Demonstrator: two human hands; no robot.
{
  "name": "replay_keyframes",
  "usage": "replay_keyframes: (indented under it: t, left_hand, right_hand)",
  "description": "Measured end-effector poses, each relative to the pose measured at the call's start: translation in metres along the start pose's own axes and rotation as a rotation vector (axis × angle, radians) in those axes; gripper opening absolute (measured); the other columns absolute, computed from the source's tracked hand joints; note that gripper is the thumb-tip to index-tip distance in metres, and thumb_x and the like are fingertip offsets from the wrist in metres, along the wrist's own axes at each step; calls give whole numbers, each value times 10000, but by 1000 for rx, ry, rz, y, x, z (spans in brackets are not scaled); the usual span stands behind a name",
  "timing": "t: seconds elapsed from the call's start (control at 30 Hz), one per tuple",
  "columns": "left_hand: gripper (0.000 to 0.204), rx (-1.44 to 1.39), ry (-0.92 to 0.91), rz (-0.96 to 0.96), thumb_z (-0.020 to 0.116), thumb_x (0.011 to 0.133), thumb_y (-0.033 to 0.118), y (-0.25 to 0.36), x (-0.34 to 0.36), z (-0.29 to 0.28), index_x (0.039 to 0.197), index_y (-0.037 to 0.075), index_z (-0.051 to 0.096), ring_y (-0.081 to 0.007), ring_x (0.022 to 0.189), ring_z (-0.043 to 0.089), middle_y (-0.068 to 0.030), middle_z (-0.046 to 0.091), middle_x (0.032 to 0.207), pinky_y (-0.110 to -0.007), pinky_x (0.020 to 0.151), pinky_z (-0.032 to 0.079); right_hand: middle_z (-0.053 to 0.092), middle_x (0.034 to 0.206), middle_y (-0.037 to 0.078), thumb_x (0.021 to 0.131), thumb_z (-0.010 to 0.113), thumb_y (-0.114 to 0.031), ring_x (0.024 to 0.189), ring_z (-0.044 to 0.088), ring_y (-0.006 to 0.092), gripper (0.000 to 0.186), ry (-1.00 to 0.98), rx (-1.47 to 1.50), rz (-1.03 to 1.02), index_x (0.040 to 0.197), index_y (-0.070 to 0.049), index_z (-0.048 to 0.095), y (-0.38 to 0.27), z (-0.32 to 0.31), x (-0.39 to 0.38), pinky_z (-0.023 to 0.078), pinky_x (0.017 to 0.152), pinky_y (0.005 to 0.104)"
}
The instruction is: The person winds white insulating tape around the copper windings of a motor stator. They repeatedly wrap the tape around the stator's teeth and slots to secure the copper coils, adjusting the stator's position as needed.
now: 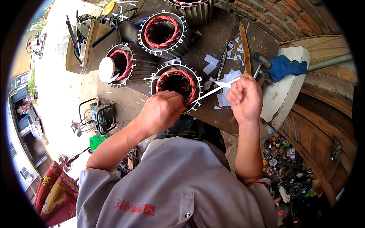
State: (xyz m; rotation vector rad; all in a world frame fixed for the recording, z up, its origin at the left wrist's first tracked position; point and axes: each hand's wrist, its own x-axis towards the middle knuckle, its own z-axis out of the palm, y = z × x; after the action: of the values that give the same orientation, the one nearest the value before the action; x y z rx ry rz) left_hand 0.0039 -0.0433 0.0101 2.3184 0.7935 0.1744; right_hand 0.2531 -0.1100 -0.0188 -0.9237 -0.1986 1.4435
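Note:
A finned metal motor stator [198, 81] stands on the workbench in front of me, its coil ends bound into a red-and-white ring [189, 78]. My left hand [161, 111] is closed at the near left side of that ring, knuckles up; its fingertips and anything between them are hidden. To the right, my right hand [246, 98] is closed in a fist on a white binding tape [209, 92]. The tape runs straight from the ring's near right side up to the fist, with a loose part crossing it beside the fingers. Another white tape end sticks out at the stator's left rim.
More wound stators [185, 33] stand behind and left, one with a white tape roll [107, 70] at its mouth. A tool-filled bin [91, 49] is far left. White paper scraps [210, 64], a wooden strip [244, 47] and a hammer [262, 60] with a blue cloth [285, 68] lie right.

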Motion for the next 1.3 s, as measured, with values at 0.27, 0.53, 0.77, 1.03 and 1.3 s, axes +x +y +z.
replay_keyframes:
  t: [0.27,0.53,0.77,1.03,1.3]
  left_hand:
    - [186,-119,158,26,769,753,-13,-5,-4,13,790,29,592,-299,810,619,-90,644,860,-405,736,491]
    - [195,-142,113,13,744,747,-32,-10,-8,16,776,28,560,-327,765,579,-111,584,819,-422,694,456]
    - [164,-152,243,128,773,747,36,-16,-9,17,824,34,628,-322,980,627,-127,646,945,-439,952,484]
    - [799,-1340,670,-444,591,988,302,-3,-64,67,1569,-2,135,-250,1471,259,-144,282,1577,-425,1207,190]
    - [679,-1432,676,-403,526,1004,98,-8,-27,41,1567,23,156,-206,1362,404,-149,388,1486,-351,1129,342]
  right_hand:
    - [435,672,-16,1017,503,-185,581,414,91,308,-161,-61,293,738,-54,506,-9,32,23,347,546,263]
    - [437,590,-55,923,571,-153,480,342,20,298,-148,-580,355,646,-67,507,-25,78,58,282,401,248]
    - [543,667,6,995,575,-170,579,462,86,284,-60,-392,-65,741,-45,558,28,40,60,400,575,259]
    - [589,1386,223,998,492,-108,1042,580,164,207,-156,-348,-132,871,24,588,69,33,44,421,962,294]
    - [531,1468,153,1023,476,-107,863,494,36,323,91,-308,-283,1248,90,600,92,47,0,409,823,196]
